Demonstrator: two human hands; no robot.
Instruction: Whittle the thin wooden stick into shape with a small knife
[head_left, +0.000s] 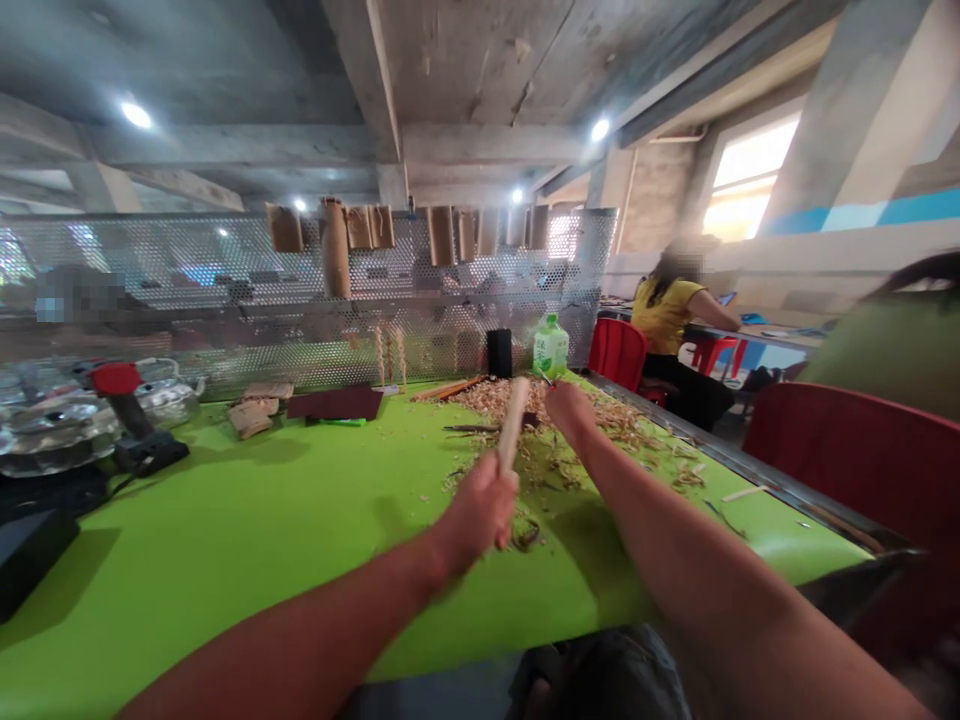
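Observation:
My left hand (480, 510) grips a pale wooden rod (512, 425), which stands nearly upright out of the fist above the bright green tabletop (225, 570). My right hand (570, 415) is curled into a fist right next to the rod's upper end, slightly apart from it. A small dark tip, perhaps a blade, shows at that fist, but the rest is hidden by my fingers. Under both hands lies a scattered heap of pale wood shavings (517, 405).
A dark sandpaper sheet (335, 403), wood pieces, and a red-and-black tool (124, 400) lie at the left. A green-capped bottle (551, 350) and a black cylinder (499, 352) stand before a perforated metal screen (187, 260). A person in yellow (666, 315) sits at the right beyond red chairs.

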